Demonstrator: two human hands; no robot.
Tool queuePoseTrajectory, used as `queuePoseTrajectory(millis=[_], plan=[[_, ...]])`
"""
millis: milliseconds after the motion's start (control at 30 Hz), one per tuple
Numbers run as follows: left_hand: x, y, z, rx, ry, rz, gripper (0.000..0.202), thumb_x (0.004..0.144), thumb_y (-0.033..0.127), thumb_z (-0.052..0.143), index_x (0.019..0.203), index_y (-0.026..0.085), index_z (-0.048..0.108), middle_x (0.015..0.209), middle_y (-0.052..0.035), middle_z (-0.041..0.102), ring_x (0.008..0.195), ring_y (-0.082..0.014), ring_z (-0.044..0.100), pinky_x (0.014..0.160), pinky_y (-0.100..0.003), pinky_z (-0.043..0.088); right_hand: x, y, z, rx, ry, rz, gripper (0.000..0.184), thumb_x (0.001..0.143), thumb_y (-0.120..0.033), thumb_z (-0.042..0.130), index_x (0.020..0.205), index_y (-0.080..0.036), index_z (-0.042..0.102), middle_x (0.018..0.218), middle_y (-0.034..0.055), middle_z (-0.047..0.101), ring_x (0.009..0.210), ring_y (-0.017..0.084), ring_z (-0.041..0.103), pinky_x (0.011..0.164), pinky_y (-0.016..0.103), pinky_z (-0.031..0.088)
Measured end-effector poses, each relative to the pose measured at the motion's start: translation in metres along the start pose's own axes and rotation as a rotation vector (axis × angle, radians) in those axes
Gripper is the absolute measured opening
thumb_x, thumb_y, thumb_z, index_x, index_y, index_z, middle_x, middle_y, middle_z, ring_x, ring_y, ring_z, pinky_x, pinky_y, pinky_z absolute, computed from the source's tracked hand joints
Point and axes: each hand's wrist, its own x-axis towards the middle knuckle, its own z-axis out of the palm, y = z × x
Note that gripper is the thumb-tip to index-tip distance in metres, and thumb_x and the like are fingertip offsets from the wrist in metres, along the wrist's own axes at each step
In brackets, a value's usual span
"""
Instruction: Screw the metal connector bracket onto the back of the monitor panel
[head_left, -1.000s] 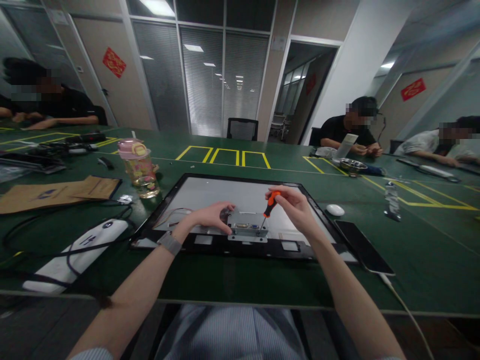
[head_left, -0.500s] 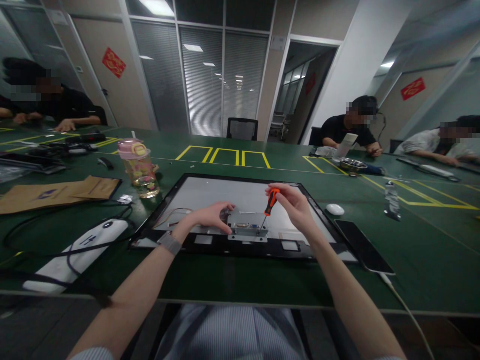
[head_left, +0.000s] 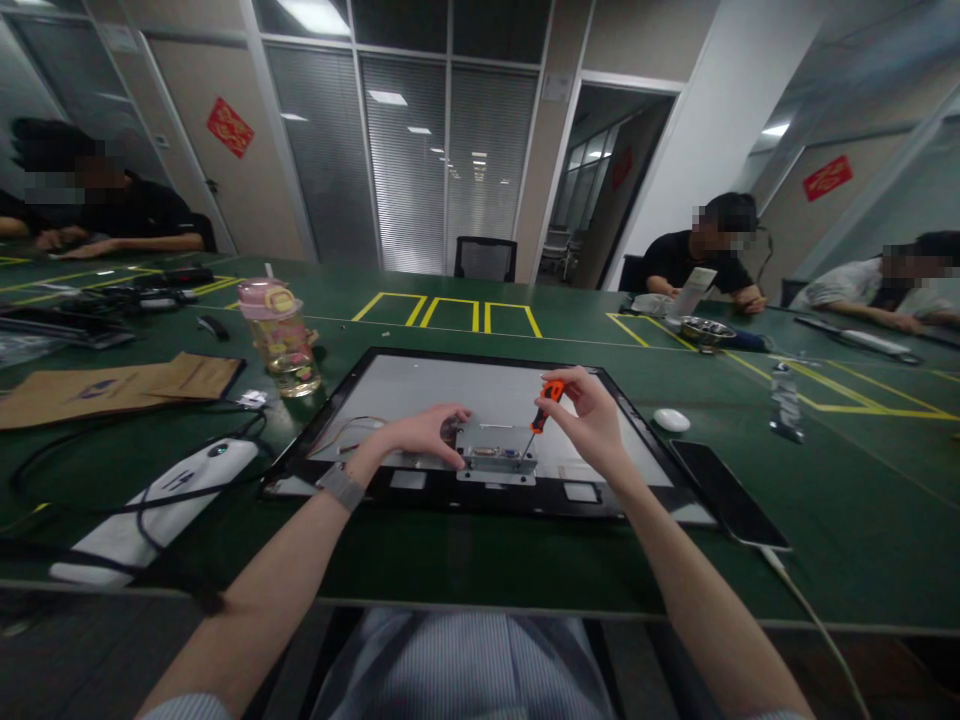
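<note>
A flat display panel (head_left: 450, 375) with a black frame lies in front of me on the green table. On its near part stands a metal bracket (head_left: 491, 470) carrying video connectors, one of them blue. My left hand (head_left: 427, 435) grips the bracket's left end between thumb and fingers. In my right hand (head_left: 589, 415) is an orange and black screwdriver (head_left: 548, 408), tilted, its handle held by thumb and fingertips. Its shaft points down to the right side of the bracket, near the connectors; the exact tip contact is too small to tell.
Left of the panel are a pink-lidded bottle (head_left: 279, 340), a brown paper bag (head_left: 124, 388) and a white device (head_left: 161, 510) with black cables. To the right lie a white oval object (head_left: 671, 420) and a cabled phone (head_left: 726, 492). Several people sit across the table.
My right hand and the screwdriver handle have shifted slightly right, with the fingers placed differently on the handle. My left hand stays on the bracket.
</note>
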Motion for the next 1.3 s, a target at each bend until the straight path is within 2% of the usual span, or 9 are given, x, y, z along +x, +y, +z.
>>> queuePoseTrajectory(millis=[167, 333, 433, 533, 700, 867, 933, 1067, 1300], plan=[[0.000, 0.001, -0.001, 0.004, -0.002, -0.004, 0.075, 0.051, 0.046, 0.082, 0.115, 0.021, 0.050, 0.137, -0.0099, 0.043, 0.127, -0.0299, 0.040, 0.105, -0.044, 0.031, 0.002, -0.004, -0.004, 0.109, -0.118, 0.030, 0.024, 0.078, -0.024, 0.066, 0.102, -0.025, 0.063, 0.093, 0.0036, 0.061, 0.089, 0.018, 0.060, 0.088, 0.039, 0.049], [0.000, 0.000, -0.002, 0.013, -0.014, -0.024, 0.077, 0.051, 0.050, 0.081, 0.116, 0.021, 0.049, 0.138, -0.0103, 0.042, 0.126, -0.0308, 0.040, 0.105, -0.045, 0.031, 0.002, -0.010, -0.004, 0.284, -0.290, 0.111, 0.036, 0.087, -0.029, 0.054, 0.123, -0.028, 0.052, 0.117, 0.0080, 0.060, 0.101, 0.020, 0.060, 0.088, 0.041, 0.051], [0.001, -0.003, -0.001, 0.004, -0.015, -0.015, 0.077, 0.052, 0.051, 0.081, 0.116, 0.022, 0.049, 0.138, -0.0097, 0.041, 0.127, -0.0311, 0.039, 0.105, -0.045, 0.031, 0.001, -0.010, -0.002, 0.256, -0.241, 0.082, 0.027, 0.082, -0.027, 0.062, 0.109, -0.027, 0.062, 0.110, 0.0065, 0.060, 0.100, 0.020, 0.059, 0.088, 0.040, 0.050], [0.000, -0.004, -0.001, -0.020, -0.021, 0.003, 0.077, 0.053, 0.051, 0.080, 0.117, 0.024, 0.049, 0.138, -0.0085, 0.041, 0.127, -0.0308, 0.040, 0.105, -0.044, 0.032, 0.000, -0.006, 0.001, 0.197, -0.129, 0.057, 0.022, 0.077, -0.024, 0.066, 0.099, -0.027, 0.066, 0.094, 0.0034, 0.059, 0.087, 0.017, 0.059, 0.083, 0.038, 0.051], [-0.001, 0.000, 0.000, 0.001, -0.003, -0.036, 0.077, 0.052, 0.048, 0.081, 0.117, 0.023, 0.050, 0.137, -0.0091, 0.042, 0.126, -0.0311, 0.040, 0.104, -0.043, 0.033, -0.003, 0.000, 0.005, 0.044, 0.023, 0.021, 0.040, 0.080, -0.020, 0.062, 0.119, -0.026, 0.056, 0.091, 0.0031, 0.062, 0.088, 0.018, 0.060, 0.092, 0.043, 0.046], [0.000, -0.001, 0.001, 0.014, 0.007, -0.011, 0.077, 0.051, 0.045, 0.082, 0.117, 0.022, 0.050, 0.135, -0.0094, 0.044, 0.124, -0.0303, 0.042, 0.104, -0.042, 0.033, -0.006, -0.008, 0.003, -0.095, -0.027, -0.121, 0.029, 0.084, -0.017, 0.052, 0.111, -0.024, 0.059, 0.100, 0.0064, 0.066, 0.092, 0.021, 0.061, 0.087, 0.042, 0.046], [0.001, -0.001, 0.001, 0.014, 0.007, -0.011, 0.076, 0.052, 0.045, 0.082, 0.117, 0.022, 0.049, 0.135, -0.0095, 0.044, 0.124, -0.0300, 0.042, 0.104, -0.042, 0.033, -0.005, -0.012, 0.002, -0.155, -0.047, -0.165, 0.025, 0.084, -0.019, 0.052, 0.107, -0.024, 0.060, 0.096, 0.0058, 0.065, 0.092, 0.022, 0.060, 0.086, 0.041, 0.045], [0.000, 0.000, 0.000, 0.011, -0.006, -0.023, 0.075, 0.052, 0.047, 0.081, 0.115, 0.022, 0.049, 0.137, -0.0090, 0.043, 0.125, -0.0304, 0.041, 0.104, -0.043, 0.033, -0.001, -0.013, 0.003, -0.241, 0.024, -0.106, 0.017, 0.080, -0.025, 0.062, 0.097, -0.024, 0.063, 0.080, 0.0028, 0.059, 0.076, 0.019, 0.056, 0.076, 0.037, 0.046], [-0.001, 0.000, -0.001, 0.012, -0.002, -0.009, 0.074, 0.052, 0.049, 0.081, 0.114, 0.022, 0.050, 0.135, -0.0097, 0.044, 0.124, -0.0303, 0.042, 0.104, -0.043, 0.032, -0.004, -0.003, 0.003, -0.014, -0.033, -0.008, 0.032, 0.085, -0.022, 0.052, 0.116, -0.025, 0.055, 0.088, 0.0032, 0.061, 0.081, 0.018, 0.059, 0.081, 0.038, 0.047]])
